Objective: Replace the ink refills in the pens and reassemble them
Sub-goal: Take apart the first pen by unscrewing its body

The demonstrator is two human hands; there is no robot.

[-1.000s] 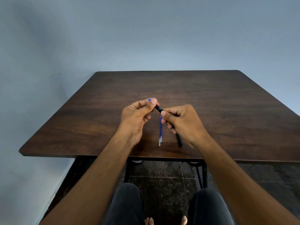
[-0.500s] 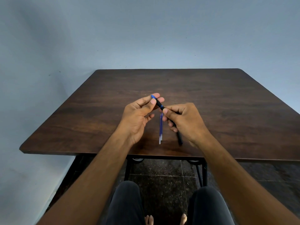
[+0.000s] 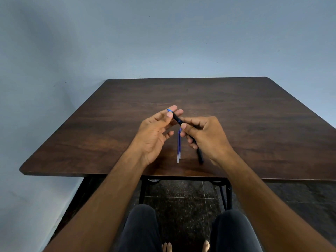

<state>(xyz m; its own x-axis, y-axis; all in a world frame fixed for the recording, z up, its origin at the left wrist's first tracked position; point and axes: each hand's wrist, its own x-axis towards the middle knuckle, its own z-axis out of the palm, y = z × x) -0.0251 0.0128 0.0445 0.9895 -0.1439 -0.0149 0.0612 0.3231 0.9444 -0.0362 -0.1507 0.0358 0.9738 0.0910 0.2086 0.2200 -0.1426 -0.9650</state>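
A black pen with a blue tip is held above the dark wooden table, slanting from upper left to lower right. My right hand grips its barrel, and the rear end sticks out below that hand. My left hand has its fingers spread and nearly straight. Its thumb and fingertips pinch the pen's front end near the blue tip. Two thin blue ink refills lie side by side on the table between my hands, pointing toward me.
The table's front edge runs just below my wrists, with black metal legs under it. A plain wall stands behind and to the left. My knees and bare feet show over the dark tiled floor.
My left hand has opened out from a curled grip to spread fingers, sliding toward the pen's blue tip. My right hand keeps its hold on the barrel. The refills have not moved.
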